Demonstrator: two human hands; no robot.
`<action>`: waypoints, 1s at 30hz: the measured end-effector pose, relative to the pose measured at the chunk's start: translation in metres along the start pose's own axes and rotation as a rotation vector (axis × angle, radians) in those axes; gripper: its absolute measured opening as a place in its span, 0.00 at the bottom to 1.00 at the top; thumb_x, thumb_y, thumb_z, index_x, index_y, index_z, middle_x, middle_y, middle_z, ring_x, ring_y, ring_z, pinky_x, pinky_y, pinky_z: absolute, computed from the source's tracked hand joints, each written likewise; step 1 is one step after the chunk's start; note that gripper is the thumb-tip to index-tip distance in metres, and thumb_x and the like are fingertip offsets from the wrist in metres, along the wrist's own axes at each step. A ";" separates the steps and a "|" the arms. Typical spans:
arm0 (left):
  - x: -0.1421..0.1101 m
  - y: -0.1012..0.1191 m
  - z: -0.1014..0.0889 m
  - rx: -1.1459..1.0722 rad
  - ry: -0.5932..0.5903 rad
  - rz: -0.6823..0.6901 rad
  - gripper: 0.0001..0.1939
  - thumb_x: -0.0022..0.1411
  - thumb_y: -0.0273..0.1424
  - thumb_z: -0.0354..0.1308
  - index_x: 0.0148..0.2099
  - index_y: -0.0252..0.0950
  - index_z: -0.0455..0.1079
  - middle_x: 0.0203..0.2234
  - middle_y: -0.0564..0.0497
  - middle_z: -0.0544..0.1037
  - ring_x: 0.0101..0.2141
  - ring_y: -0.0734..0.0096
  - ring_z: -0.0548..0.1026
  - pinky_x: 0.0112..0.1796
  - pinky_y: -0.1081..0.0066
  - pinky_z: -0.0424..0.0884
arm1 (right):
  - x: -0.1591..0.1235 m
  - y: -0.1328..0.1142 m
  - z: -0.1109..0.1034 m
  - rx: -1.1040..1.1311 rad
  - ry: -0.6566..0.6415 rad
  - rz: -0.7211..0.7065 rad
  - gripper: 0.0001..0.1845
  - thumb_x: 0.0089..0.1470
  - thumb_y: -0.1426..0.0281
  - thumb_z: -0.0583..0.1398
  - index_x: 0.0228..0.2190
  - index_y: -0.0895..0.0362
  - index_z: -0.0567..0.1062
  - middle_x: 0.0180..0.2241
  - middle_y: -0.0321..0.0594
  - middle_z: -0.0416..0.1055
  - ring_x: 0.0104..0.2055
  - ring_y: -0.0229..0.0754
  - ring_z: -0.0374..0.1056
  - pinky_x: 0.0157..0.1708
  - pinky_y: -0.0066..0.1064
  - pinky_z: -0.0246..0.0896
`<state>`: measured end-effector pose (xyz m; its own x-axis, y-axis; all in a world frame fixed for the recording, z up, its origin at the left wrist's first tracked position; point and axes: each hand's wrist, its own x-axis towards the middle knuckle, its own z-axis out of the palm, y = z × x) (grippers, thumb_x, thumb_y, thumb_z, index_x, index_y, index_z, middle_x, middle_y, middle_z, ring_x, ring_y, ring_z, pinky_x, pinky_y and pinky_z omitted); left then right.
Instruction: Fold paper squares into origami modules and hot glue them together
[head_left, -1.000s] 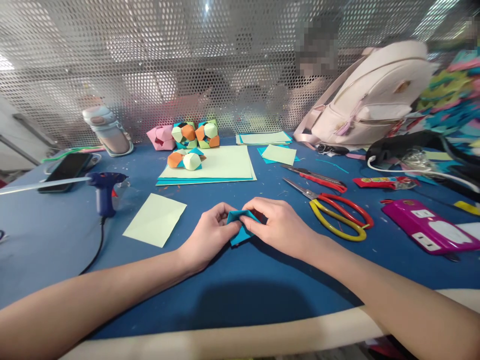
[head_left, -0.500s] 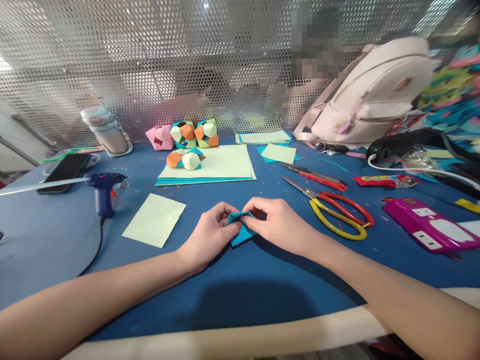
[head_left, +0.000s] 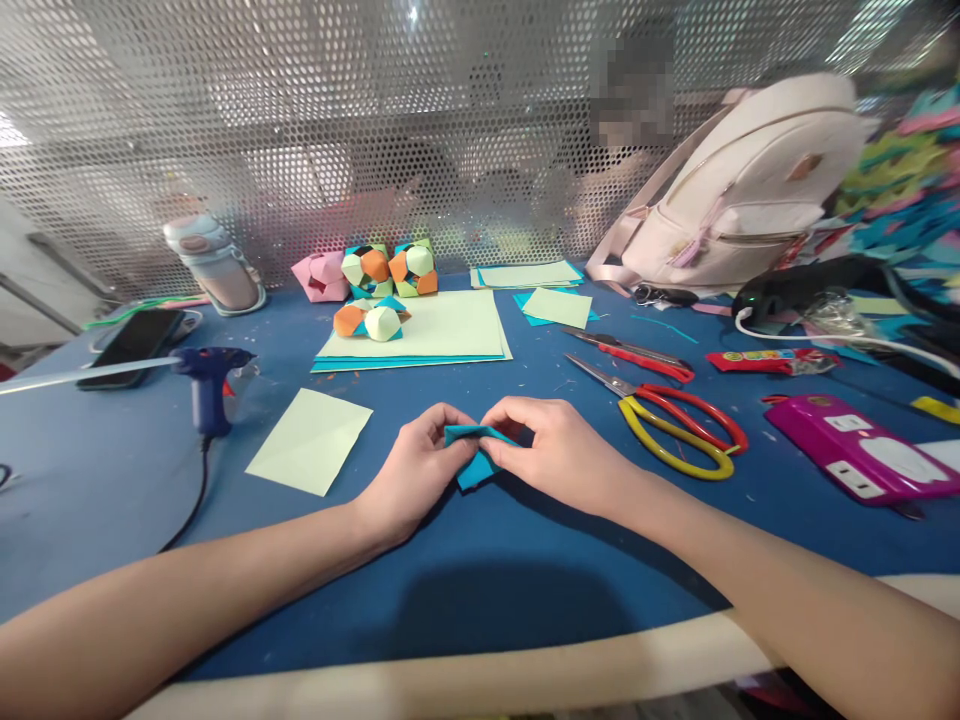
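A small folded piece of blue paper (head_left: 477, 472) is pinched between both hands, just above the blue tabletop. My left hand (head_left: 414, 472) is closed on its left side, thumb on the near face. From the right, my right hand (head_left: 559, 448) grips it with thumb and curled fingers; the fingertips behind the paper are partly hidden. Left of my left hand lies a pale green paper square (head_left: 311, 441). Scissors (head_left: 660, 425) with red and yellow handles rest to the right of my right hand, and a red-handled cutter (head_left: 634, 354) lies beyond them.
Folded paper balls (head_left: 373, 270) stand behind stacked paper sheets (head_left: 450, 325). At left are a blue glue gun (head_left: 206, 390), a phone (head_left: 131, 345) and a bottle (head_left: 214, 262). At right are a purple power strip (head_left: 855, 450), a red wrapper (head_left: 769, 362) and a backpack (head_left: 750, 195).
Both hands keep hold of the blue paper. The paper has tilted and shifted slightly left, its top edge now flatter, and my right fingertips have moved a little left.
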<state>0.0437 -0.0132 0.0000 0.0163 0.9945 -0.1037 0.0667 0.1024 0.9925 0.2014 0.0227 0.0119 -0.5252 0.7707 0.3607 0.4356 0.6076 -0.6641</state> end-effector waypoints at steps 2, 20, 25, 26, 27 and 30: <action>0.001 -0.002 0.000 -0.030 0.022 -0.004 0.07 0.51 0.32 0.60 0.31 0.36 0.66 0.21 0.58 0.70 0.24 0.78 0.65 0.26 0.77 0.61 | 0.000 -0.002 0.000 0.053 -0.004 0.066 0.03 0.47 0.75 0.59 0.28 0.57 0.72 0.25 0.34 0.71 0.27 0.35 0.64 0.27 0.25 0.58; 0.001 -0.007 -0.004 -0.024 0.101 0.016 0.04 0.52 0.31 0.57 0.30 0.35 0.67 0.20 0.57 0.70 0.23 0.77 0.67 0.27 0.76 0.63 | -0.004 -0.005 0.012 -0.037 0.084 -0.013 0.06 0.52 0.70 0.58 0.32 0.59 0.73 0.29 0.40 0.72 0.30 0.38 0.67 0.29 0.28 0.60; 0.003 -0.009 -0.004 -0.062 0.099 0.036 0.07 0.51 0.33 0.59 0.30 0.35 0.68 0.21 0.55 0.71 0.25 0.74 0.69 0.28 0.74 0.64 | -0.004 -0.002 0.007 0.001 0.093 -0.127 0.13 0.59 0.70 0.52 0.38 0.61 0.75 0.32 0.43 0.73 0.34 0.39 0.70 0.35 0.29 0.64; 0.003 -0.009 -0.003 -0.073 0.104 0.037 0.07 0.50 0.33 0.59 0.29 0.34 0.68 0.21 0.55 0.71 0.24 0.74 0.68 0.28 0.74 0.64 | -0.004 -0.001 0.006 0.013 0.091 -0.139 0.14 0.59 0.71 0.51 0.38 0.60 0.76 0.33 0.43 0.73 0.35 0.39 0.70 0.36 0.29 0.64; 0.004 -0.009 -0.003 -0.086 0.107 0.035 0.07 0.49 0.33 0.60 0.29 0.34 0.68 0.21 0.55 0.71 0.24 0.74 0.68 0.28 0.74 0.64 | -0.003 0.000 0.006 0.018 0.092 -0.145 0.14 0.60 0.72 0.51 0.38 0.60 0.76 0.33 0.43 0.74 0.35 0.39 0.70 0.36 0.29 0.64; 0.004 -0.008 -0.003 -0.117 0.103 0.019 0.08 0.49 0.33 0.60 0.30 0.34 0.68 0.21 0.55 0.71 0.24 0.74 0.68 0.27 0.74 0.64 | -0.003 0.003 0.006 0.000 0.100 -0.155 0.14 0.59 0.74 0.51 0.35 0.59 0.76 0.31 0.42 0.74 0.33 0.39 0.70 0.34 0.29 0.64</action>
<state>0.0407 -0.0101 -0.0083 -0.0862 0.9928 -0.0834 -0.0494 0.0794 0.9956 0.2001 0.0212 0.0049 -0.5103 0.6831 0.5224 0.3549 0.7206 -0.5956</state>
